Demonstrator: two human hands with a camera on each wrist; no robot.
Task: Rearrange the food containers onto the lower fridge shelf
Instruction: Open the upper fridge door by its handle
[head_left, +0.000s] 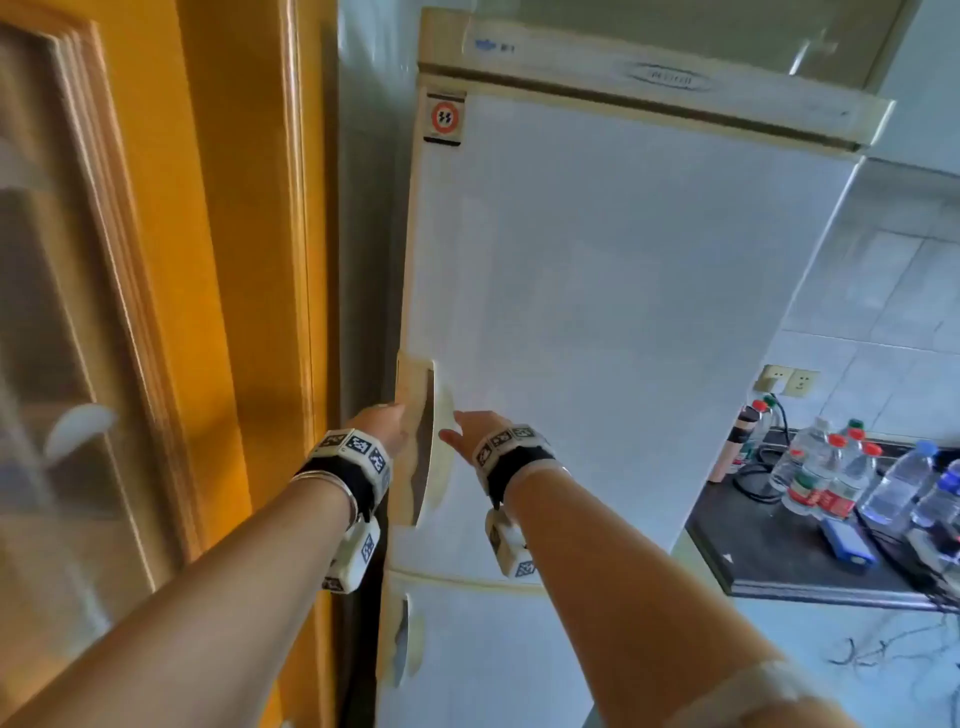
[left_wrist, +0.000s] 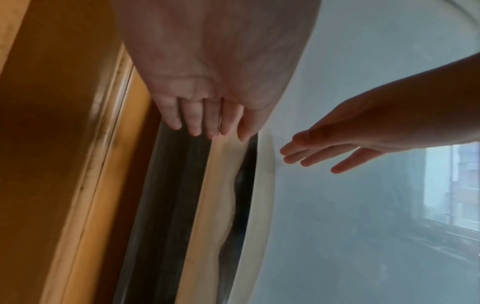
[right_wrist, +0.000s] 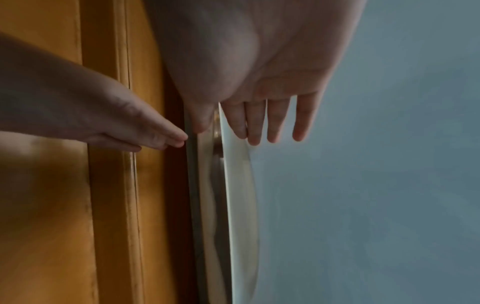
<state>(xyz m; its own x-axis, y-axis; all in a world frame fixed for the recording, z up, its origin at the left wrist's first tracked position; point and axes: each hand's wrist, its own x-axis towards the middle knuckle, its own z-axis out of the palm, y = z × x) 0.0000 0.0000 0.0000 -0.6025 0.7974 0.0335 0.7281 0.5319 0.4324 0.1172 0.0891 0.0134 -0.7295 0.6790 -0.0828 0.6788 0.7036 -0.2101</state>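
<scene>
A white fridge (head_left: 597, 312) stands with its upper door closed; no food containers show. A cream recessed handle (head_left: 423, 441) runs along the door's left edge. My left hand (head_left: 382, 423) reaches the door's left side edge with straight fingers (left_wrist: 205, 121), at or just short of the edge. My right hand (head_left: 467, 428) lies just right of the handle, its straight fingers (right_wrist: 265, 121) near the handle's curved lip (right_wrist: 239, 164). Neither hand holds anything.
An orange wooden door (head_left: 156, 312) with a glass pane stands close on the left of the fridge. A dark counter (head_left: 779, 551) at the right carries several water bottles (head_left: 841, 478), cables and a blue box. A lower fridge door (head_left: 483, 654) sits below.
</scene>
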